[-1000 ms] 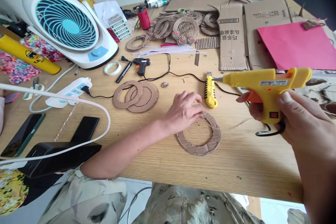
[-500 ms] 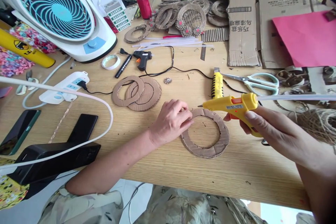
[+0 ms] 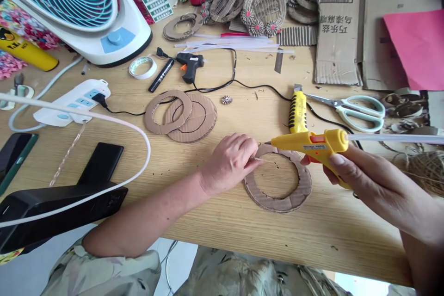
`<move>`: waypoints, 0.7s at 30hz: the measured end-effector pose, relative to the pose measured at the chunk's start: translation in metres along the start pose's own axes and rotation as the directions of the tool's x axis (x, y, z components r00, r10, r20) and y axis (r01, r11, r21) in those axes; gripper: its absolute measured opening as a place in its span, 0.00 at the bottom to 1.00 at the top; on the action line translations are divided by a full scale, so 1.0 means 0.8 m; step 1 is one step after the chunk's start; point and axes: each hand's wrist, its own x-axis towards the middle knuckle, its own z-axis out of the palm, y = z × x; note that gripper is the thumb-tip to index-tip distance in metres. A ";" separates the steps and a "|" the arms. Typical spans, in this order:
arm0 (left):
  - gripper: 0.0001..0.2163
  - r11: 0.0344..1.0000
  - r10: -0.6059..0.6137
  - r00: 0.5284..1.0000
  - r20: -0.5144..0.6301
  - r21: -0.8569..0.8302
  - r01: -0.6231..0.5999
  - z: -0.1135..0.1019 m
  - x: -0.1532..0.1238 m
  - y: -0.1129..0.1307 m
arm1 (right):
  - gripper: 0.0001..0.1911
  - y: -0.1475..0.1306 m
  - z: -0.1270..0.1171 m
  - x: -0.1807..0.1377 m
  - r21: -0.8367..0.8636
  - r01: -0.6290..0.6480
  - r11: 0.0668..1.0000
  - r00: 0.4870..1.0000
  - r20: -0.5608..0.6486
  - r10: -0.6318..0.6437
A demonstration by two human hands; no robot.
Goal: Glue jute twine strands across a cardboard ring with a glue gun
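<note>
My right hand (image 3: 367,180) is wrapped round a yellow hot glue gun (image 3: 308,142), a clear glue stick (image 3: 395,138) jutting from its back. Its nozzle points left, close above the upper edge of a flat cardboard ring (image 3: 298,189). With fingers curled together, my left hand (image 3: 236,159) grips the ring's upper left band; the thumb reaches over the ring's hole. A thin strand shows by the fingertips, too small to make out clearly. Behind the glue gun lies a yellow utility knife (image 3: 297,111), with light-green-handled scissors (image 3: 360,112) to its right.
Another cardboard ring (image 3: 151,120) overlaps a cardboard disc (image 3: 208,120) left of centre. Behind are a black glue gun (image 3: 190,67), a marker (image 3: 161,75) and a tape roll (image 3: 143,67). A fan (image 3: 114,41), power strip (image 3: 72,101), white cable (image 3: 147,148) and twine ball (image 3: 428,169) flank the workspace.
The view has shifted slightly, so the table things appear displaced. Both hands, the glue gun and the ring keep nearly the same arrangement; the left thumb stretches a little farther over the ring's hole.
</note>
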 end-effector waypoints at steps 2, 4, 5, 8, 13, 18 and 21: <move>0.12 1.000 0.000 1.000 0.006 -0.023 0.001 0.000 0.000 0.002 | 0.17 0.002 -0.002 -0.001 0.002 -0.016 1.000 1.000 0.007 0.016; 0.12 0.999 -0.003 1.000 0.000 -0.033 0.003 0.000 0.000 0.004 | 0.17 0.002 -0.002 -0.001 0.008 -0.022 1.000 1.000 0.015 0.022; 0.12 0.999 -0.006 1.000 -0.010 -0.034 0.005 0.000 -0.001 0.004 | 0.16 0.002 -0.001 -0.001 0.012 -0.023 1.000 1.000 0.021 0.022; 0.11 0.999 -0.019 0.999 -0.048 -0.036 0.017 0.002 -0.003 0.006 | 0.15 0.000 0.002 0.001 0.022 -0.008 1.000 0.999 0.032 0.008; 0.10 1.000 -0.025 0.997 -0.075 -0.016 0.024 0.005 -0.006 0.007 | 0.14 -0.002 0.005 0.003 0.006 0.018 1.000 0.999 0.032 -0.019; 0.12 1.000 -0.017 0.998 -0.060 0.018 0.018 0.003 -0.005 0.008 | 0.15 -0.008 0.006 0.005 -0.014 0.043 0.999 0.999 0.011 -0.043; 0.13 0.999 -0.024 0.998 -0.060 0.029 0.026 0.003 -0.005 0.008 | 0.16 -0.011 0.008 0.006 -0.028 0.069 0.997 0.998 0.006 -0.069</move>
